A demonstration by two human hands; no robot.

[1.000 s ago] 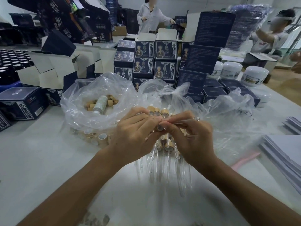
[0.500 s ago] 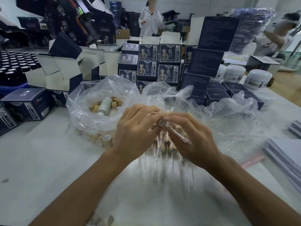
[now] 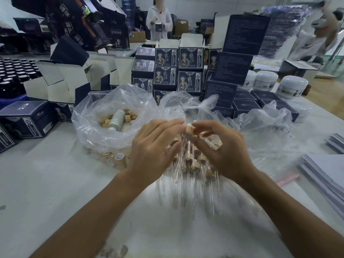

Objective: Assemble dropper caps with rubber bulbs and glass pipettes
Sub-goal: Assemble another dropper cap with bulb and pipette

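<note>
A white table point(image 3: 46, 183) filled the lower frame, in a packing room crowded with stock. Dark blue printed boxes point(image 3: 189, 58) stood stacked at upper centre; open cartons point(image 3: 61, 81) lay at left, white jars point(image 3: 292, 86) at upper right, and a paper stack point(image 3: 327, 175) at the right edge. Two people stood in the background. A clear plastic bag point(image 3: 104, 116) of tan caps sat left of centre. Finished droppers point(image 3: 188, 164) lay in a row at centre, pipettes pointing toward the viewer. Above them the left hand point(image 3: 150, 146) and right hand point(image 3: 223, 148) met, fingertips pinched together on one tan dropper cap point(image 3: 189, 129), its glass pipette point(image 3: 183, 146) hanging blurred below.
</note>
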